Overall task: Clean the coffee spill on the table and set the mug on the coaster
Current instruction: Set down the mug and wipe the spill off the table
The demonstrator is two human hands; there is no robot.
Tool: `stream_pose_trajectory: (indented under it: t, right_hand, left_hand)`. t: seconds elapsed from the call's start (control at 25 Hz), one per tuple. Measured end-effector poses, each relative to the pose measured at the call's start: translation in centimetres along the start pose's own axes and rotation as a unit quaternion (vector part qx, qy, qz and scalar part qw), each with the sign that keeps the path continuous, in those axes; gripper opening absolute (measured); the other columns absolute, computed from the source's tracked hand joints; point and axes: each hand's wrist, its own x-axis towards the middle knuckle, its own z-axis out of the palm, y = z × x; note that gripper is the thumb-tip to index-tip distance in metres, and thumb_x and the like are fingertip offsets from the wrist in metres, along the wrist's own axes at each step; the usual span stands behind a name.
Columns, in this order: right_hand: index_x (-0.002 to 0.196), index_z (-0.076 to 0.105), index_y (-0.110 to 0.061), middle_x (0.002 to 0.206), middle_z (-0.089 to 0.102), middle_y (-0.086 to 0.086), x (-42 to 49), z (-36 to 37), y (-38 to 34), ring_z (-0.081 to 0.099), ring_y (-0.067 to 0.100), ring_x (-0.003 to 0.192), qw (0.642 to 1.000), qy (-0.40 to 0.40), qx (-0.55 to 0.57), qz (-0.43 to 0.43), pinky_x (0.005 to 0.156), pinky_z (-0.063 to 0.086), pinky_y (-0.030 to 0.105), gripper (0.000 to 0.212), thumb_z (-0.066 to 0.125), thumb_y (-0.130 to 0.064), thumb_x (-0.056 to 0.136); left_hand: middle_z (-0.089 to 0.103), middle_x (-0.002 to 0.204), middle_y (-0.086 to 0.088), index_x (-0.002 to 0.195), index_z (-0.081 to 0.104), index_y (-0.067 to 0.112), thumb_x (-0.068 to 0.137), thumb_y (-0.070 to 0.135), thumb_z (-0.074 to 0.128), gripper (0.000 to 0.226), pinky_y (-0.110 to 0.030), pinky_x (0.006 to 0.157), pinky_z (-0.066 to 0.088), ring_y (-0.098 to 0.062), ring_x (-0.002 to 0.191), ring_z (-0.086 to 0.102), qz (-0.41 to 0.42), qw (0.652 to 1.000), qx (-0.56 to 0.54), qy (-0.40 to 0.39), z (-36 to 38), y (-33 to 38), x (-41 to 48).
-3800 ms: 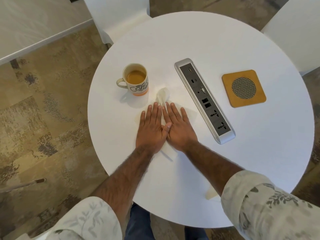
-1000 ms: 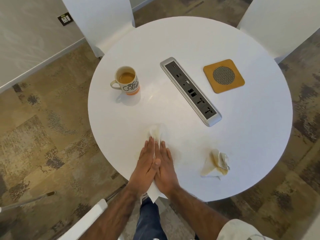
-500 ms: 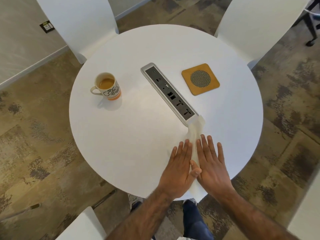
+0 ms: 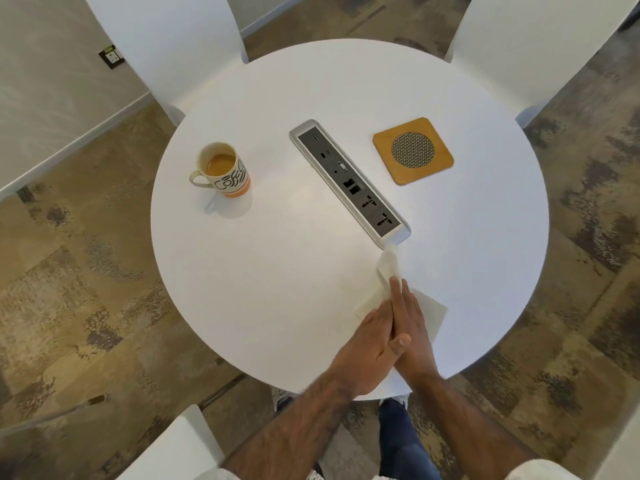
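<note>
A white mug [image 4: 225, 169] with black lettering and an orange base holds coffee and stands upright on the left of the round white table [image 4: 277, 289]. The square wooden coaster [image 4: 414, 150] with a mesh centre lies bare at the far right. Near the table's front right edge a white napkin [image 4: 433, 311] lies flat, its far tip close to the end of the power strip. Both hands press flat on it with fingers together, my left hand [image 4: 372, 337] partly over my right hand [image 4: 412, 323]. No coffee stain shows on the tabletop.
A long silver power strip [image 4: 349, 183] runs diagonally between mug and coaster. White chairs stand at the back left [image 4: 173, 39], back right [image 4: 540, 46] and near left [image 4: 173, 448]. Patterned carpet surrounds the table.
Over the last second both hands slid the napkin from the near middle edge to the near right. My left hand has since moved over my right. The crumpled stained napkin seen earlier is out of sight.
</note>
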Motion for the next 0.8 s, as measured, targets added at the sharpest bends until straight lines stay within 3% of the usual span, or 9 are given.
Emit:
stream_pose_trajectory:
  t: [0.08, 0.16, 0.2, 0.28, 0.4, 0.6, 0.8]
  right_hand:
    - [0.164, -0.002, -0.035, 0.174, -0.003, -0.004, 1.6, 0.2, -0.8, 0.003, 0.016, 0.159, 0.999, -0.005, -0.029, -0.029, 0.127, 0.010, 0.045, 0.071, 0.033, -0.052, 0.105]
    - [0.164, 0.018, -0.017, 0.173, 0.001, 0.002, 3.6, 0.6, -1.5, 0.004, 0.023, 0.160, 0.993, -0.005, -0.090, -0.072, 0.128, 0.016, 0.054, 0.061, 0.037, -0.018, 0.106]
    - [0.162, 0.026, -0.011, 0.172, 0.004, 0.005, 4.6, 0.8, -2.1, 0.006, 0.026, 0.160, 0.989, -0.011, -0.115, -0.088, 0.126, 0.020, 0.055, 0.063, 0.040, -0.014, 0.100]
    - [0.159, 0.031, -0.005, 0.171, 0.011, 0.013, 6.8, 1.6, -3.9, 0.010, 0.032, 0.159, 0.981, -0.025, -0.159, -0.108, 0.127, 0.019, 0.054, 0.065, 0.040, -0.031, 0.100]
    - [0.160, 0.030, -0.010, 0.171, 0.016, 0.017, 11.2, 3.0, -7.2, 0.012, 0.036, 0.159, 0.970, -0.046, -0.199, -0.133, 0.128, 0.014, 0.050, 0.071, 0.036, -0.051, 0.102]
    - [0.162, 0.027, -0.014, 0.172, 0.017, 0.008, 16.1, 6.3, -12.0, 0.012, 0.030, 0.159, 0.934, -0.100, -0.248, -0.239, 0.126, 0.019, 0.052, 0.066, 0.033, -0.034, 0.099]
    - [0.161, 0.030, -0.015, 0.171, 0.021, 0.005, 11.6, 7.5, -10.7, 0.015, 0.026, 0.159, 0.898, -0.127, -0.247, -0.342, 0.129, 0.013, 0.045, 0.067, 0.043, -0.025, 0.097]
  left_hand:
    - [0.023, 0.172, 0.008, 0.164, 0.016, 0.029, 0.105, 0.064, 0.018, 0.069, -0.039, 0.129, 0.022, -0.004, 0.157, 0.017, 0.014, 0.999, 0.024, 0.043, -1.8, -1.3, -0.3]
    - [0.004, 0.176, 0.003, 0.166, 0.008, 0.024, 0.105, 0.061, 0.006, 0.072, -0.044, 0.131, 0.011, -0.011, 0.161, -0.002, 0.005, 0.985, 0.151, 0.089, -4.6, -4.2, -1.1]
    - [-0.006, 0.175, 0.000, 0.166, 0.002, 0.021, 0.103, 0.062, 0.000, 0.075, -0.045, 0.131, 0.005, -0.014, 0.161, -0.011, -0.027, 0.971, 0.206, 0.121, -6.3, -6.0, -1.5]
    - [-0.014, 0.173, -0.007, 0.165, -0.003, 0.016, 0.101, 0.062, -0.003, 0.078, -0.045, 0.131, -0.002, -0.023, 0.160, -0.016, -0.121, 0.936, 0.267, 0.196, -10.1, -9.4, -2.2]
    - [-0.011, 0.174, -0.010, 0.165, -0.005, 0.011, 0.102, 0.057, 0.004, 0.078, -0.049, 0.130, -0.002, -0.029, 0.161, -0.010, -0.218, 0.895, 0.302, 0.245, -14.5, -13.0, -3.2]
    - [-0.005, 0.175, -0.008, 0.165, -0.002, 0.011, 0.106, 0.053, 0.009, 0.073, -0.048, 0.130, 0.000, -0.026, 0.162, -0.006, -0.212, 0.888, 0.304, 0.271, -15.3, -15.0, -3.8]
    - [-0.001, 0.175, -0.006, 0.165, 0.001, 0.011, 0.107, 0.046, 0.006, 0.068, -0.044, 0.131, 0.000, -0.022, 0.162, -0.003, -0.197, 0.895, 0.262, 0.302, -15.3, -15.2, -4.0]
